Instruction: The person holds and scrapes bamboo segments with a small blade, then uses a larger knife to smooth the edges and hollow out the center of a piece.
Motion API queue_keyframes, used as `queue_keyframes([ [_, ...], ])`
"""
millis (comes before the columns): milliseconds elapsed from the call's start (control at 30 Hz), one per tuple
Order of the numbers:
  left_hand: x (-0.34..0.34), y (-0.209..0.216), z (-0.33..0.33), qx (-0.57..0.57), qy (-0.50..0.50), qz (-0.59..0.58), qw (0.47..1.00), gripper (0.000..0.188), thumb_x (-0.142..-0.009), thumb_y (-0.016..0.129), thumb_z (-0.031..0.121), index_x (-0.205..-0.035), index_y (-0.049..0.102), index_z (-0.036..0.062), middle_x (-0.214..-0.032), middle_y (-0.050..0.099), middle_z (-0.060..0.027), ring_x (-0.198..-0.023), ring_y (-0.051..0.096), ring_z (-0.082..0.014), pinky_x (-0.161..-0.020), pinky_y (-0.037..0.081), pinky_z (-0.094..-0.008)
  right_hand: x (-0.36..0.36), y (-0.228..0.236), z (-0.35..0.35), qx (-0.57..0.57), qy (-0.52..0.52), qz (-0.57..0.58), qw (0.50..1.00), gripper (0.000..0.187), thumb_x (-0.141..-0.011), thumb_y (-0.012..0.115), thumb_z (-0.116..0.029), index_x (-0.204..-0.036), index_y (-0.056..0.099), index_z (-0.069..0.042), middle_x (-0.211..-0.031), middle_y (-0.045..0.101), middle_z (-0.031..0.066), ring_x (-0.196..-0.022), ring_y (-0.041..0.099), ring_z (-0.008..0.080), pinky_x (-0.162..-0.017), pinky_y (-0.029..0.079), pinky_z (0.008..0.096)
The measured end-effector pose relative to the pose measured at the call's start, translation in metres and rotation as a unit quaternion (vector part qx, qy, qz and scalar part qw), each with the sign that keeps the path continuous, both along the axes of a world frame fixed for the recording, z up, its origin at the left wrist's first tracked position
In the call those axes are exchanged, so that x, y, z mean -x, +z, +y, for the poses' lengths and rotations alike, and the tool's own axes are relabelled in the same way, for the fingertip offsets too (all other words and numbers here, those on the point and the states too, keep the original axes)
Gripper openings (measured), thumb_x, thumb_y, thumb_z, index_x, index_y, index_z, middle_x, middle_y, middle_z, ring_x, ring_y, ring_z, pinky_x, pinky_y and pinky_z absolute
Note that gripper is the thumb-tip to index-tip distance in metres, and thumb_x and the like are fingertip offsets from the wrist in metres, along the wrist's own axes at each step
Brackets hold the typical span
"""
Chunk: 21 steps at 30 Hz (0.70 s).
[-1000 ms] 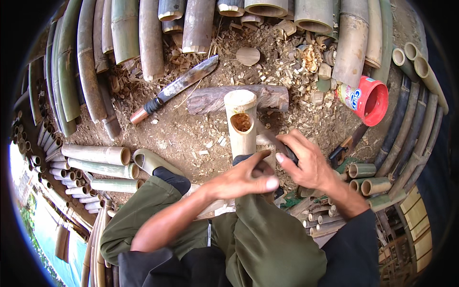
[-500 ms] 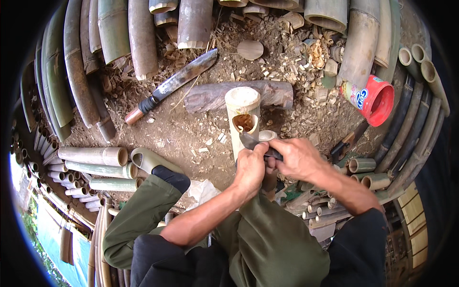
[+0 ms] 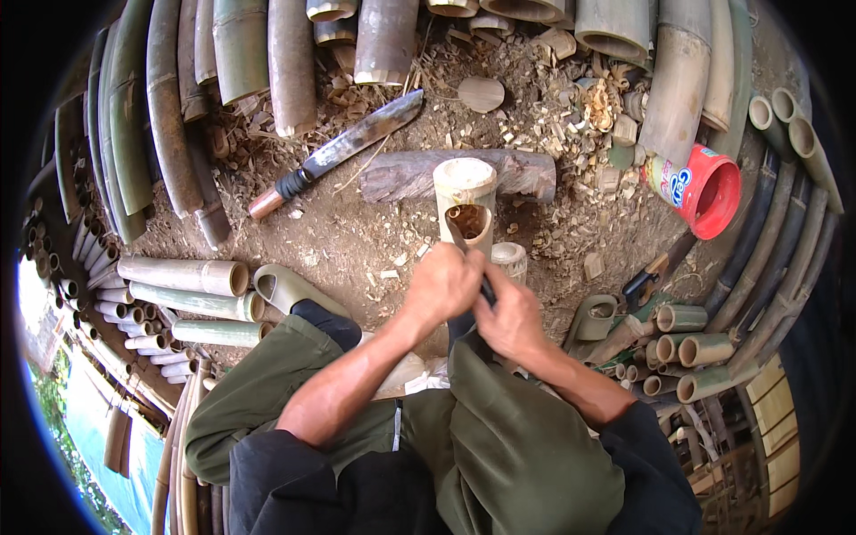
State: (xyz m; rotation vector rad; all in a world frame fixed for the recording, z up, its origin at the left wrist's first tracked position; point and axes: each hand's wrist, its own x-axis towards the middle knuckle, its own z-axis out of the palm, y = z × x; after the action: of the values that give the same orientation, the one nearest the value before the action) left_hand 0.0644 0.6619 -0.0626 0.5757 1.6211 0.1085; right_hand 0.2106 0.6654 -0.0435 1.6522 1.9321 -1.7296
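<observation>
A pale bamboo tube (image 3: 455, 200) stands in front of me with an opening cut into its side, brown inside. The dark blade of a knife (image 3: 457, 234) reaches into that opening. My right hand (image 3: 512, 319) is closed around the knife's dark handle, partly hidden by the fingers. Closed over the lower part of the tube is my left hand (image 3: 444, 283), its thumb side against the knife. Its fingertips and the tube's lower end are out of sight.
Beyond the tube lies a log (image 3: 392, 176). A machete (image 3: 352, 143) rests at its left. A red plastic tub (image 3: 715, 192) is tipped over at right, near a tool with a black handle (image 3: 640, 283). Cut bamboo pieces (image 3: 187, 275) surround the area; wood chips cover the ground.
The blade now points more upright, deeper along the opening. My right hand has swung down and closer to my left. The view has shifted, showing a shoe at right.
</observation>
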Motion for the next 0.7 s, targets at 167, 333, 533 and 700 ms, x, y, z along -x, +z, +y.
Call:
queue_keyframes([
  [167, -0.047, 0.008, 0.008, -0.031, 0.334, -0.143, 0.931, 0.053, -0.098, 0.046, 0.036, -0.064, 0.06, -0.0022, -0.059, 0.06, -0.0102, -0.054, 0.056, -0.018, -0.052, 0.045, -0.035, -0.027, 0.004, 0.085, -0.195, 0.289, -0.046, 0.936, 0.034, -0.077, 0.071, -0.011, -0.109, 0.06, -0.009, -0.083, 0.069, 0.0134, -0.069, 0.07, 0.0315, -0.058, 0.057, 0.0404],
  [333, -0.055, 0.011, 0.005, -0.056, 0.631, -0.33, 0.7, 0.035, -0.101, 0.048, 0.035, -0.083, 0.058, 0.0076, -0.07, 0.056, -0.001, -0.064, 0.049, -0.0121, -0.061, 0.039, -0.0274, 0.028, 0.025, 0.136, -0.251, 0.582, -0.097, 0.767, 0.017, -0.079, 0.068, -0.018, -0.091, 0.068, -0.006, -0.079, 0.072, 0.008, -0.07, 0.072, 0.0242, -0.059, 0.057, 0.0343],
  [533, -0.039, 0.021, 0.003, -0.02, 0.693, -0.458, 0.556, 0.05, -0.101, 0.038, 0.055, -0.114, 0.056, 0.0106, -0.087, 0.063, -0.0042, -0.077, 0.058, -0.0148, -0.081, 0.048, -0.0343, 0.112, 0.025, 0.152, -0.254, 0.755, -0.058, 0.602, 0.014, -0.074, 0.072, -0.022, -0.073, 0.073, -0.008, -0.072, 0.072, 0.0093, -0.069, 0.072, 0.0248, -0.058, 0.056, 0.0365],
  [700, -0.053, 0.012, -0.046, -0.081, 0.432, -0.393, 0.808, 0.072, -0.096, 0.054, 0.051, -0.143, 0.039, -0.0005, -0.122, 0.06, -0.0162, -0.109, 0.059, -0.0244, -0.092, 0.048, -0.0398, 0.054, 0.02, 0.151, -0.191, 0.668, -0.073, 0.716, 0.02, -0.086, 0.063, -0.026, -0.085, 0.07, -0.008, -0.067, 0.069, 0.0117, -0.064, 0.07, 0.0265, -0.058, 0.055, 0.0402],
])
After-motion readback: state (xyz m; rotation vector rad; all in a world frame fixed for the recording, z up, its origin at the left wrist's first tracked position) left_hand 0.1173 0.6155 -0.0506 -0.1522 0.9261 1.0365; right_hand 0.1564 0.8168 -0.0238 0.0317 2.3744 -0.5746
